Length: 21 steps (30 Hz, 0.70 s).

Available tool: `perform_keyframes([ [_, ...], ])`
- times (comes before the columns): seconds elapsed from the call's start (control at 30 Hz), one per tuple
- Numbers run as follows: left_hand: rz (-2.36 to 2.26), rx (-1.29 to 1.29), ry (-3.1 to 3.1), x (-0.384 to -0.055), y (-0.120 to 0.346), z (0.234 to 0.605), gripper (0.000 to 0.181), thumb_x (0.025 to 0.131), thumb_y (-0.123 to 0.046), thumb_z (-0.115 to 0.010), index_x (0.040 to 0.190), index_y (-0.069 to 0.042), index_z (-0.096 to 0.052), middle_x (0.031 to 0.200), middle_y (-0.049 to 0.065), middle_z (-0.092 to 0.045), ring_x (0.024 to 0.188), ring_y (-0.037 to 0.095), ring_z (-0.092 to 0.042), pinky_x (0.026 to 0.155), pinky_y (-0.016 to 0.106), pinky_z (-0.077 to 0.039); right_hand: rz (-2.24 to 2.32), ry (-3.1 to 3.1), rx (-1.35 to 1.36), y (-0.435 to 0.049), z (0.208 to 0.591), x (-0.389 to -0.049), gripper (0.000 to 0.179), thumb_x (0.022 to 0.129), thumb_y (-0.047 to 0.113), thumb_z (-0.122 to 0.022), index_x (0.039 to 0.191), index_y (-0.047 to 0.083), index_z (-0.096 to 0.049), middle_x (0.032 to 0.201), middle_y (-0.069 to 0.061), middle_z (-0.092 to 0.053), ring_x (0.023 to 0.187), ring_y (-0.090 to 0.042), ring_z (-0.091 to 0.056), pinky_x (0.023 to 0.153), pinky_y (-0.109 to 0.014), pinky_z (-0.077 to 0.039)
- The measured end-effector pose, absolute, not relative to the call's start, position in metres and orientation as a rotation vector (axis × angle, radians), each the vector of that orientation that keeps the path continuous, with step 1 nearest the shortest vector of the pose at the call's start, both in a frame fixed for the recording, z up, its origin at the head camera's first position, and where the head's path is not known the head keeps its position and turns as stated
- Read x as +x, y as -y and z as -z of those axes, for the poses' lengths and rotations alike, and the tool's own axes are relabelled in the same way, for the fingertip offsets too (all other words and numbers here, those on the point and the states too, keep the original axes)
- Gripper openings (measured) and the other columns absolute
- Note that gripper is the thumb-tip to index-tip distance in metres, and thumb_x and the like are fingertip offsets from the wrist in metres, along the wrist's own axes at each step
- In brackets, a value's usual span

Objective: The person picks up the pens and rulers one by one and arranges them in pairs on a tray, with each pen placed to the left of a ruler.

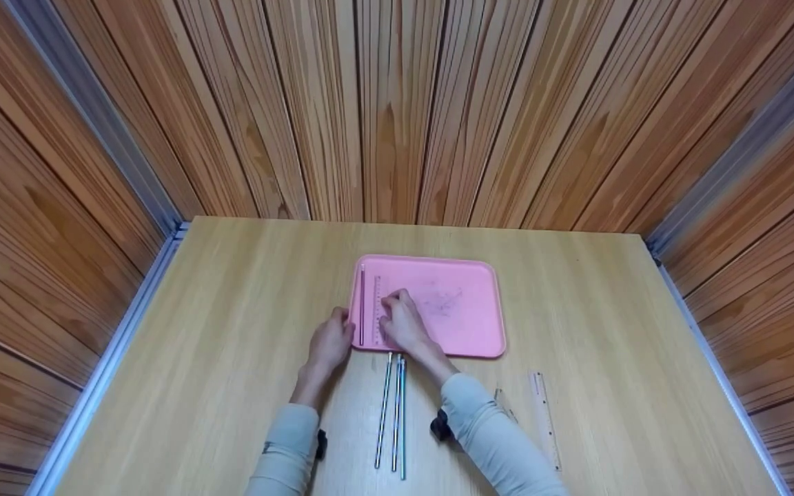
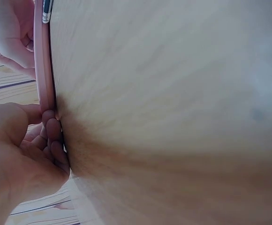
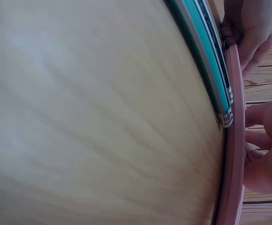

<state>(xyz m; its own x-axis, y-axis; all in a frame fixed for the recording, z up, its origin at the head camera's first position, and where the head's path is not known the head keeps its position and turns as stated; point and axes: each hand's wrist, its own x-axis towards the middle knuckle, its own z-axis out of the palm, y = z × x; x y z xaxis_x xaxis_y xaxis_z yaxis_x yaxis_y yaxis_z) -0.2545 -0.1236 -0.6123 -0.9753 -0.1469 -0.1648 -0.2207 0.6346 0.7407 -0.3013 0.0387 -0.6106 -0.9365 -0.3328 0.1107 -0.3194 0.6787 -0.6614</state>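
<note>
A pink tray (image 1: 466, 317) lies on the table, and my left hand (image 1: 331, 341) grips its rim near the front left corner. In the left wrist view, the left thumb and fingers close on the tray's edge. Inside the tray, a dark pencil (image 1: 362, 306) lies along the left side, with a clear ruler (image 1: 378, 289) parallel to it. My right hand (image 1: 407, 324) reaches over the front rim, its bent fingers at the ruler's right edge. In the right wrist view, the tray rim (image 3: 234, 154) partly hides those fingertips, so a pinch cannot be confirmed.
Three pencils, one of them green (image 3: 204, 56), lie side by side in front of the tray between my forearms. Another clear ruler (image 1: 545, 420) lies to the right. A small thin object (image 1: 504, 404) is partly covered by the right sleeve. Wood-panelled walls (image 1: 397, 117) enclose the table.
</note>
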Motion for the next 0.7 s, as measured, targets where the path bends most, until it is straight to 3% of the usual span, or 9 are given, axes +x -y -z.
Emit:
perform_keyframes([
  [0.13,-1.284,-0.301,-2.762,-0.254,0.123,0.611,0.032,0.103,-0.019,-0.051,0.132,-0.004,-0.053,0.121,0.016,-0.068,0.106,0.024,-0.067,0.091,0.042,-0.054,1.125,-2.849,-0.544,-0.039,0.61,-0.301,0.045,0.085,-0.001,-0.064,0.13,-0.01,-0.058,0.124,-0.019,-0.052,0.119,-0.031,-0.055,0.11,-0.04,-0.043],
  [0.47,-1.321,-0.326,-2.716,-0.253,0.122,0.611,0.031,0.104,-0.02,-0.05,0.132,-0.008,-0.053,0.124,0.013,-0.067,0.116,0.027,-0.065,0.096,0.041,-0.054,1.151,-2.814,-0.576,-0.045,0.607,-0.295,0.047,0.088,0.004,-0.066,0.133,-0.006,-0.056,0.124,-0.018,-0.054,0.116,-0.03,-0.057,0.106,-0.04,-0.046],
  [0.7,-1.312,-0.31,-2.743,-0.253,0.122,0.611,0.032,0.103,-0.019,-0.051,0.133,-0.006,-0.053,0.121,0.014,-0.068,0.11,0.026,-0.067,0.091,0.039,-0.056,1.107,-2.813,-0.664,-0.048,0.604,-0.289,0.035,0.09,0.008,-0.065,0.124,0.001,-0.066,0.11,-0.011,-0.063,0.098,-0.023,-0.06,0.09,-0.037,-0.051],
])
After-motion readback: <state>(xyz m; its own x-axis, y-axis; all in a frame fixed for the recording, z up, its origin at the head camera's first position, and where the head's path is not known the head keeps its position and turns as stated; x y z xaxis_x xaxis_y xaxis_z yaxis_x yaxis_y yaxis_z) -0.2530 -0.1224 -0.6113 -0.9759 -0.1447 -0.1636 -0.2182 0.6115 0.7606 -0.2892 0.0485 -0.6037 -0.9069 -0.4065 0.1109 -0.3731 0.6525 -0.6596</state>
